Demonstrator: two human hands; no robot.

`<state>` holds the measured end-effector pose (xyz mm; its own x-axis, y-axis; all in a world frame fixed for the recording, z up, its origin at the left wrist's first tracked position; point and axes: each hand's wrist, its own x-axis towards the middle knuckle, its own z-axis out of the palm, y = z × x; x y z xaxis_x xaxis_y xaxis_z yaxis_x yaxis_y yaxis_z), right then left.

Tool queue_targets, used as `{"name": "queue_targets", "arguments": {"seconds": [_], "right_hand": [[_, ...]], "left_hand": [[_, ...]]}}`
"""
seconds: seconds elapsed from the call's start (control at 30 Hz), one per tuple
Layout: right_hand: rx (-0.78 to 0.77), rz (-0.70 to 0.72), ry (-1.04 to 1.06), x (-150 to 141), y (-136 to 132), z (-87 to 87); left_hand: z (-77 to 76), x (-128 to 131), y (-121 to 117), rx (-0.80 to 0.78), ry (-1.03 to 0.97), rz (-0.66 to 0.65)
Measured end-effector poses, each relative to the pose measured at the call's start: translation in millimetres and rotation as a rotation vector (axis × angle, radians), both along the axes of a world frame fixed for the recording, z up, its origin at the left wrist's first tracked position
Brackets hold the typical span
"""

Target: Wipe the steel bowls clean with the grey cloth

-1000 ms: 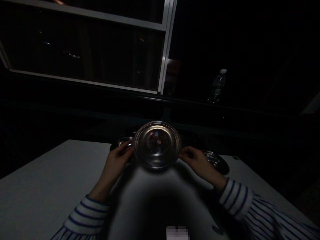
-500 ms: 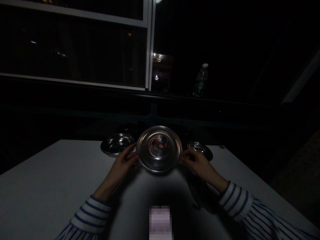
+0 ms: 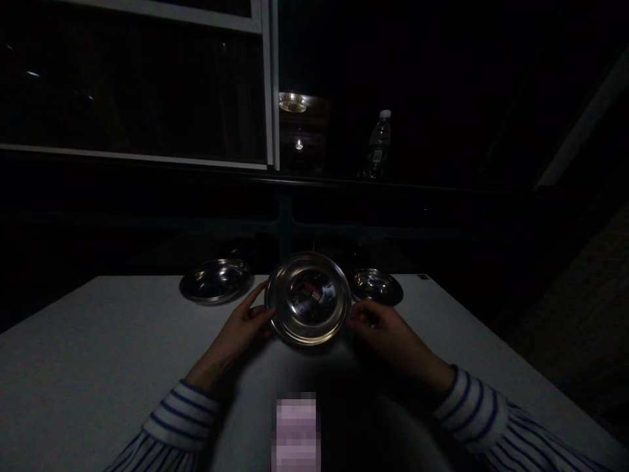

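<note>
A round, shiny metal plate (image 3: pixel 280 308) with a stepped rim and a dark and red label at its centre is held up over the white table, its face tilted toward me. My left hand (image 3: pixel 240 328) grips its left edge, thumb in front and fingers partly hidden behind the rim. On the opposite edge, my right hand (image 3: pixel 381 324) pinches the rim between thumb and curled fingers. Beyond my left hand lies a wide metal bowl (image 3: pixel 215 280). A smaller metal bowl (image 3: pixel 376 286) sits behind my right hand, partly covered by it.
The white table (image 3: pixel 122 347) ends at a dark sill in back. A clear plastic bottle (image 3: pixel 378 147) with a white cap stands on that sill, right of a window frame (image 3: pixel 270 85). A pixelated pinkish patch (image 3: pixel 296 432) covers the lower middle. The room is very dark.
The camera view has turned slightly right, so the background slides left. The plate has tilted a little, and the shine on it has shifted. Both hands remain at its rim.
</note>
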<state>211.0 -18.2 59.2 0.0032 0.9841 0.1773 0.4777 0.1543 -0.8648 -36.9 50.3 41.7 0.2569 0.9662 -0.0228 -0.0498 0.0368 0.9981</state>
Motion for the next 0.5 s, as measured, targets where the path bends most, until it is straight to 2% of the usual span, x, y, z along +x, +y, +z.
{"name": "queue_targets", "arguments": {"seconds": [0.3, 0.5], "right_hand": [[-0.075, -0.026, -0.083, 17, 16, -26.2], [-0.031, -0.202, -0.271, 46, 7, -31.5]], "left_hand": [[-14.2, 9, -4, -0.136, -0.032, 0.027], [-25.4, 12, -1, -0.168, -0.018, 0.108]]}}
